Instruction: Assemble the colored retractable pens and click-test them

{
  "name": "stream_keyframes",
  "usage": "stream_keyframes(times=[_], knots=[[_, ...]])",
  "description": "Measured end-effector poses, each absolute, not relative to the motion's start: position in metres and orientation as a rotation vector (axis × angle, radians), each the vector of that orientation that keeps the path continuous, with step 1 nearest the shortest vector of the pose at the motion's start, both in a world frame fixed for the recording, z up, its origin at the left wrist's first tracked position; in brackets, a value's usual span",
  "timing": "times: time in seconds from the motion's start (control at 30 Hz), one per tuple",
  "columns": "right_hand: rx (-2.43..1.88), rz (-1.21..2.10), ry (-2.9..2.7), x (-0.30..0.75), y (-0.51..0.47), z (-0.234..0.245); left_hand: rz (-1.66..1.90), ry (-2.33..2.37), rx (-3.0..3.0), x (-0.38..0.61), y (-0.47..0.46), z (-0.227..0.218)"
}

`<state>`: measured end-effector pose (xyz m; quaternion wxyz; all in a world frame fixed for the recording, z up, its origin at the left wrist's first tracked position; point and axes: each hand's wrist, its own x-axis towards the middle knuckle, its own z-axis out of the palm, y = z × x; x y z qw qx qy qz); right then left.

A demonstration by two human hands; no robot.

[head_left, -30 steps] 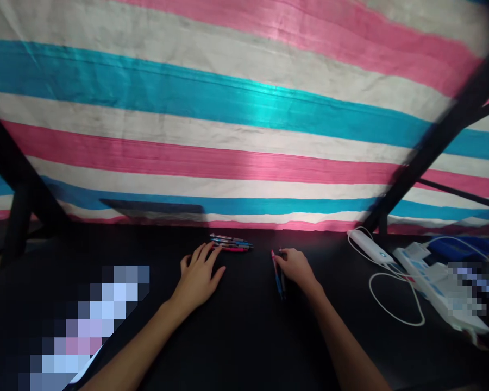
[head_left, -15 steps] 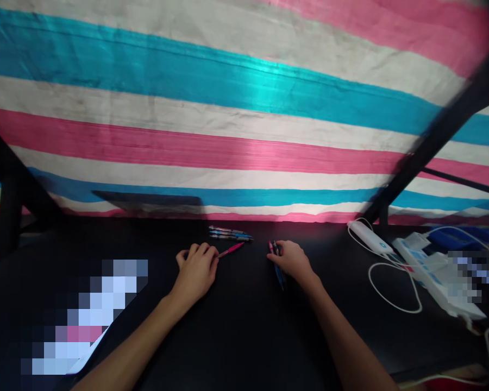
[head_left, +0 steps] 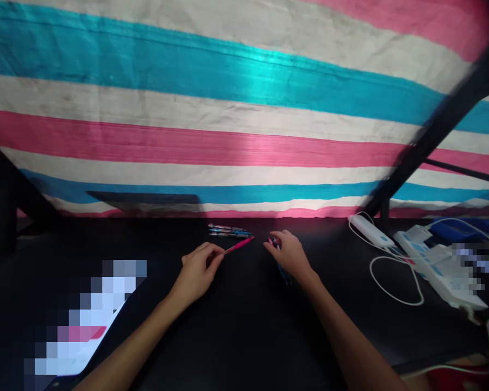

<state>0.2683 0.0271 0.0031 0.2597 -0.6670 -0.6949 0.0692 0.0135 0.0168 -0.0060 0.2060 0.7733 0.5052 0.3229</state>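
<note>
My left hand [head_left: 199, 270] pinches a pink pen [head_left: 241, 244] by one end, between thumb and fingers. The pen points up and to the right, toward my other hand. Closed over several pens [head_left: 284, 274] is my right hand [head_left: 290, 254]; their blue and dark lower ends stick out below the palm, and a bit of pink shows at the fingertips. My fingers hide the middle of that bunch. Just beyond the pink pen, several more pens [head_left: 229, 232] with blue and clear barrels lie side by side on the black table [head_left: 236, 326].
A lit phone [head_left: 79, 353], partly pixelated, lies at the left. To the right are a white power bank [head_left: 370, 231], a white power strip [head_left: 427, 263], looping white cables [head_left: 397, 302] and a blue item [head_left: 458, 231]. A striped sheet [head_left: 228, 146] hangs behind the table.
My left hand has taken up the pink pen in a pinch and moved slightly right with it. My right hand's fingers have closed further over the bunch of pens.
</note>
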Motion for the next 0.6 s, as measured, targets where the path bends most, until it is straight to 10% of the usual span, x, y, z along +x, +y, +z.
stream_keyframes(times=[0.6], knots=[[-1.071, 0.752, -1.805, 0.222, 0.0, 0.013, 1.007, 1.095, 1.954, 0.029, 0.001, 0.004]])
